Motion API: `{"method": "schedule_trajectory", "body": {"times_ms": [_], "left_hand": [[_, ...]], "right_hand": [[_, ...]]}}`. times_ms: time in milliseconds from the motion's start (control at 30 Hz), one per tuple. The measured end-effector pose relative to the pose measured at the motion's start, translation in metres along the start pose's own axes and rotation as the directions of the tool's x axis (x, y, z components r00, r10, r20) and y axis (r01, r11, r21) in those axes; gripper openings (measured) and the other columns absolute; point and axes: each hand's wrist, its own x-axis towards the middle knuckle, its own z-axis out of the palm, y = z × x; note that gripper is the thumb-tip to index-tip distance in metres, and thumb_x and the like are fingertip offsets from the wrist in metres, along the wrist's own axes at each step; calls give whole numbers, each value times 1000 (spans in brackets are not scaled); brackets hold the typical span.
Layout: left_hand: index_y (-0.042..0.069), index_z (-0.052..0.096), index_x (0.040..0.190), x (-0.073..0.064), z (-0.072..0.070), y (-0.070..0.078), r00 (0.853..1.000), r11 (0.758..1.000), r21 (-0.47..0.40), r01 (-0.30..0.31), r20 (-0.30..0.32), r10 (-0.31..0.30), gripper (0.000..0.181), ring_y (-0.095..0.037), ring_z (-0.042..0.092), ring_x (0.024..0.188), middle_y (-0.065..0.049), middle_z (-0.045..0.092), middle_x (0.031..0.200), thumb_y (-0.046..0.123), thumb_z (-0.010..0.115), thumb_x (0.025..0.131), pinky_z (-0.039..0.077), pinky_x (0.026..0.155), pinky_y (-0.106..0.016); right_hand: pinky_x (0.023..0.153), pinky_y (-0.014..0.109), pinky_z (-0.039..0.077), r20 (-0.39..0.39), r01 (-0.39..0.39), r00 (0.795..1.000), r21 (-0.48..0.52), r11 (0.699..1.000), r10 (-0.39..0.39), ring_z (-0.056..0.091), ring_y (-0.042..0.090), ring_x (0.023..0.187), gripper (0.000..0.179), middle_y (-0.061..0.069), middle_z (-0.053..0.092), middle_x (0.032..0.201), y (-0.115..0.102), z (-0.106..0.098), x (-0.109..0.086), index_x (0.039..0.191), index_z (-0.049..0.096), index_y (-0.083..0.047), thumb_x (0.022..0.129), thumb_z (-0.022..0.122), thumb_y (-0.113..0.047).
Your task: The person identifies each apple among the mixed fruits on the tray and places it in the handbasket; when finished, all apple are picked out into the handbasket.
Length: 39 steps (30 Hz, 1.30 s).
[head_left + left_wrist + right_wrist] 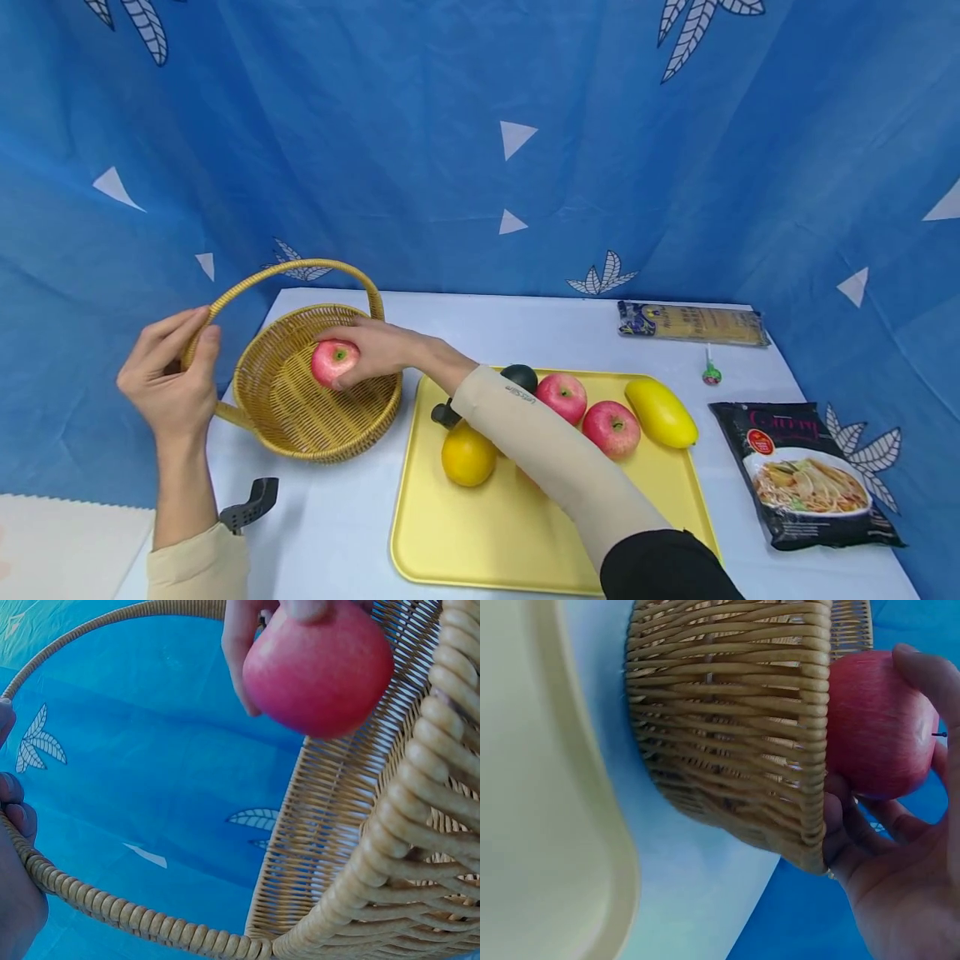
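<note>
My right hand (378,348) grips a red apple (330,364) over the mouth of a round wicker basket (262,408). In the right wrist view the apple (881,724) shows just above the basket's rim, thumb on one side and fingers round the other. With my left hand (174,367) I hold the basket's arched handle (300,265) on its left side. From the left wrist view, the handle (135,919) passes through the fingers, and the apple (322,671) hangs over the woven wall. The woven floor shows bare around the apple in the head view.
Right of the basket lies a yellow tray (480,558) with an orange (468,454), two apples (611,429), a yellow mango (662,412) and a dark green fruit (519,377), partly behind my right forearm. Farther right are a noodle packet (690,323), a lollipop (711,373) and a black food bag (810,479).
</note>
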Motion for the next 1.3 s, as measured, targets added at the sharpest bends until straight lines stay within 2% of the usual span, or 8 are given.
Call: {"method": "schedule_trajectory", "body": {"times_ms": [200,500,700,933,1100,1300], "left_hand": [[-15,74,95,-1,0,0,1000,1000,8,1,3,-1,18,-11,69,87,-20,75,98,-5,78,80,51,70,-10],[-16,73,94,-2,1,3,1000,1000,-15,1,-21,-1,19,-10,69,84,-21,75,98,-5,78,79,50,68,-10],[-17,73,93,-2,1,2,1000,1000,-30,-8,-29,7,19,-9,69,81,-21,75,97,-5,78,79,50,67,-9],[-16,73,94,1,3,0,1000,1000,-20,-7,-14,7,19,-10,69,83,-21,75,97,-6,78,79,51,69,-10],[-16,74,94,1,2,1,1000,1000,-8,-10,-18,10,19,-9,69,82,-20,75,97,-5,78,79,49,67,-9],[-15,74,93,-3,0,-1,1000,1000,-3,-8,-25,8,19,-8,68,80,-20,75,96,-5,79,79,48,66,-9]], "right_hand": [[90,22,47,5,-39,999,-28,999,40,44,5,120,79,-8,47,140,-4,5,10,151,43,-38,81,76,-56],[92,23,47,-6,-121,993,-75,990,120,44,5,123,81,-8,46,142,-10,11,20,152,38,-43,81,75,-59],[94,27,47,13,-170,985,-118,978,173,42,8,130,81,-9,43,146,-13,13,25,153,34,-45,83,72,-61],[92,28,48,3,-229,973,-176,958,233,47,10,124,79,-8,50,139,-15,13,29,152,37,-41,84,73,-58],[94,30,49,8,-259,964,-189,947,265,49,11,124,79,-6,50,141,-17,18,30,152,37,-41,84,73,-57],[101,31,47,36,-289,953,-181,940,300,43,12,136,83,-6,43,152,-16,25,30,156,30,-42,86,71,-58]]}}
